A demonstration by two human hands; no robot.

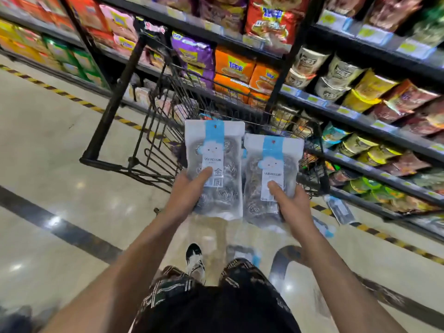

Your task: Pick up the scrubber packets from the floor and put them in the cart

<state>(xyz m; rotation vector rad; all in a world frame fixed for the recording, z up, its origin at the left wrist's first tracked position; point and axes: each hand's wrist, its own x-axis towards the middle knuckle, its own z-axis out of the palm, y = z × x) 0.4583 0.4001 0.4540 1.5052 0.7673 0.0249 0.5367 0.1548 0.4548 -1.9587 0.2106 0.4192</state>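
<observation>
The person stands in a shop aisle and holds two scrubber packets up in front of the body, one in each hand. The left hand (186, 191) grasps the left packet (214, 169) at its lower left side: the thumb lies across the front of the packet on the white label, and the other fingers are behind the packet, so they are hidden. The right hand (294, 205) grasps the right packet (270, 179) in the same way at its lower right side, with the thumb on the front label. Both packets are upright and side by side, and their inner edges are touching or almost touching. Each packet is clear plastic with a blue and white strip down the middle and grey steel scrubbers inside.

The black wire cart (153, 131) stands just behind the packets, next to the shelves (360, 121) full of snack bags and noodle cups. Both packets are above the near end of the cart, not yet inside it.

On the floor (60, 164) at the right, near the bottom shelf, one more packet on the floor (341, 210) lies flat. Another lies blurred near the right forearm. Below, the dark patterned shorts (216, 304) and one shoe (195, 260) are in view.
</observation>
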